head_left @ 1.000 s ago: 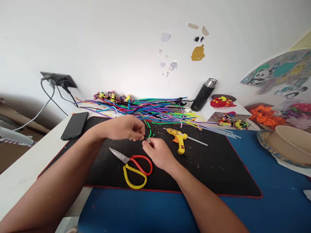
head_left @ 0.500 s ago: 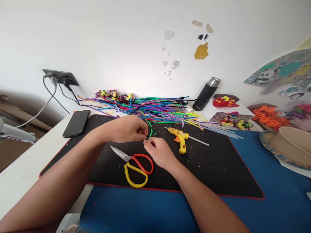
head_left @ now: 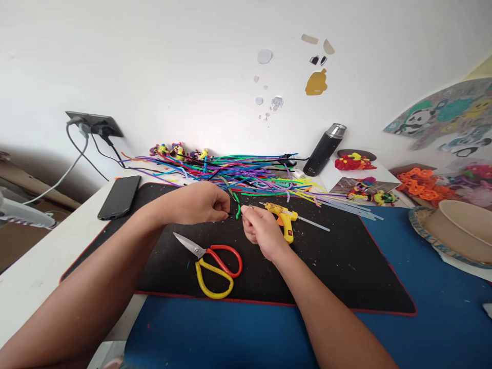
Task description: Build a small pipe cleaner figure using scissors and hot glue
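My left hand (head_left: 211, 205) is closed in a pinch over the middle of the black mat (head_left: 330, 277). A short dark strand end, perhaps pipe cleaner, shows at its fingertips, but most of it is hidden. Just to its right my right hand (head_left: 263, 229) has its fingers curled shut; a small shiny edge shows near the index finger, too little to name. A small gap separates the hands, with a green pipe cleaner piece (head_left: 238, 211) in it. Below lie scissors (head_left: 200, 252) with one red and one yellow handle. A yellow glue gun (head_left: 289, 233) with a glue stick lies partly behind my right hand.
Many coloured pipe cleaners (head_left: 246, 171) are heaped along the wall. A black phone (head_left: 120, 197) lies at left, and a black thermos (head_left: 325, 149) stands at back right. Small pipe-cleaner figures (head_left: 178, 151), orange pieces (head_left: 418, 185) and a round tray (head_left: 446, 233) edge the table.
My hands were together at the fingertips and are now apart. My right hand has moved right and slightly up, while my left hand has barely shifted.
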A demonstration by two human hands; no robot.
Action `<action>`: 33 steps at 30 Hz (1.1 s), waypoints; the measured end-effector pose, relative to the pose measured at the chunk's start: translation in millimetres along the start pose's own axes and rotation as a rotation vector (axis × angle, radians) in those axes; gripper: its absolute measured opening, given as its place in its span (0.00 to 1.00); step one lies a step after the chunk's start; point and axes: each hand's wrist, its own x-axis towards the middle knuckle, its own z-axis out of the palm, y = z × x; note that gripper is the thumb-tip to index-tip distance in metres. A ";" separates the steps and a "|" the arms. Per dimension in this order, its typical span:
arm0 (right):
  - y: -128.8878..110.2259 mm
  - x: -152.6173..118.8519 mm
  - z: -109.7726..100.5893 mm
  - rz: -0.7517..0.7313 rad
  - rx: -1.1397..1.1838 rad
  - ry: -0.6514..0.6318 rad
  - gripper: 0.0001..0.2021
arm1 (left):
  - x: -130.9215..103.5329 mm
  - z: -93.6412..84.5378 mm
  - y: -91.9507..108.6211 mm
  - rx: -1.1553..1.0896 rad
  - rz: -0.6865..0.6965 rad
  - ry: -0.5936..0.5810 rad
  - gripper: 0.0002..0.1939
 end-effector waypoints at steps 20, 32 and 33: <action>-10.3 0.4 -3.7 -0.018 0.104 0.055 0.19 | 6.5 -2.7 -22.0 -0.429 -0.058 -0.116 0.09; -8.3 0.2 -3.8 -0.017 0.102 0.061 0.19 | 9.2 1.4 -18.8 -0.423 -0.049 -0.145 0.11; -7.9 0.2 -3.5 -0.017 0.096 0.059 0.19 | 10.0 2.6 -19.1 -0.422 -0.047 -0.147 0.11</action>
